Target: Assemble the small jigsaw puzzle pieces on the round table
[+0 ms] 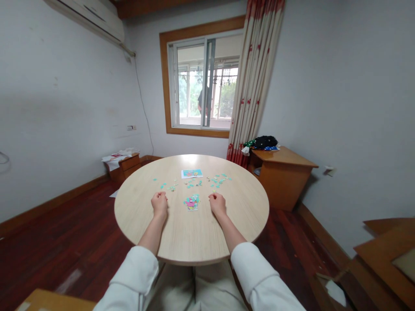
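On the round table (181,242) lies a partly joined jigsaw puzzle (192,203), pink, teal and white with an uneven outline. My left hand (159,204) rests to its left, fingers curled closed, apart from the puzzle. To its right is my right hand (218,204), likewise curled, with a small yellowish piece close by its fingers. Whatever either hand may hold is hidden. Beyond them are loose teal puzzle pieces (220,180) on the right and several pale and teal ones in the middle and left. A colourful picture sheet (192,173) lies behind the pieces.
A wooden cabinet (285,172) with dark cloth on top stands right of the table. A low wooden stand (129,164) with papers is at the back left. Behind are a window (204,82) and a patterned curtain (256,77). A person is partly visible through the glass.
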Demonstrator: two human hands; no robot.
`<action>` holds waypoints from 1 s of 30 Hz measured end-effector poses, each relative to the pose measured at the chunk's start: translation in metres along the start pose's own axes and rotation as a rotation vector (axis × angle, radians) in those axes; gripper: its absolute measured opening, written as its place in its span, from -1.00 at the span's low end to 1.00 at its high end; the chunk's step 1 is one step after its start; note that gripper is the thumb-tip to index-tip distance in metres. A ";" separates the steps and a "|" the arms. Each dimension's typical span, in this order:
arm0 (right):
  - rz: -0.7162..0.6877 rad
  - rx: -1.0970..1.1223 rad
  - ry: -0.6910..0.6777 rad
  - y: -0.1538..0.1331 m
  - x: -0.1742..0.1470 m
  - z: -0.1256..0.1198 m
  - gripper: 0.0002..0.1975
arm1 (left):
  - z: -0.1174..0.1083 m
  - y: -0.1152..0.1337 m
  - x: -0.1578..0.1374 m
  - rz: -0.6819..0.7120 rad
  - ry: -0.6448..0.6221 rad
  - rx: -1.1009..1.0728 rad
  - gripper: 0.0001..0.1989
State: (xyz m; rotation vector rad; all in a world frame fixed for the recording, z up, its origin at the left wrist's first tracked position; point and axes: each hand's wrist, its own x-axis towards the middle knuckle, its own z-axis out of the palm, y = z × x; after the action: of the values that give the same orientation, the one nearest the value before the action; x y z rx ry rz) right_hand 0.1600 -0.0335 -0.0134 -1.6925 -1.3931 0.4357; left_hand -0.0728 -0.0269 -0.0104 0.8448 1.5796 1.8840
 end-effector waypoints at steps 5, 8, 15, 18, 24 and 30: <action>-0.005 0.012 -0.014 0.000 0.001 0.000 -0.76 | 0.000 0.000 -0.001 -0.007 -0.003 -0.007 -0.80; -0.005 0.008 -0.012 0.000 0.001 0.000 -0.76 | 0.000 0.000 -0.001 -0.006 -0.005 -0.004 -0.80; -0.015 0.020 -0.019 0.001 0.001 0.000 -0.75 | 0.000 0.001 -0.003 0.000 -0.006 0.019 -0.83; -0.016 0.021 -0.020 0.002 0.001 0.001 -0.75 | 0.000 0.001 -0.005 0.014 -0.005 0.051 -0.84; -0.020 0.008 -0.019 0.001 0.001 0.001 -0.76 | 0.000 0.000 -0.004 0.064 -0.013 0.149 -0.85; -0.022 0.014 -0.015 0.002 0.001 0.002 -0.75 | 0.002 -0.003 -0.002 0.156 -0.060 0.320 -0.87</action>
State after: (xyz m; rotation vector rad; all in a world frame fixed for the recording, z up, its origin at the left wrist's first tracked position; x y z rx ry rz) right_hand 0.1603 -0.0314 -0.0159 -1.6645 -1.4154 0.4451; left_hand -0.0699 -0.0264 -0.0129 1.1797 1.8535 1.7131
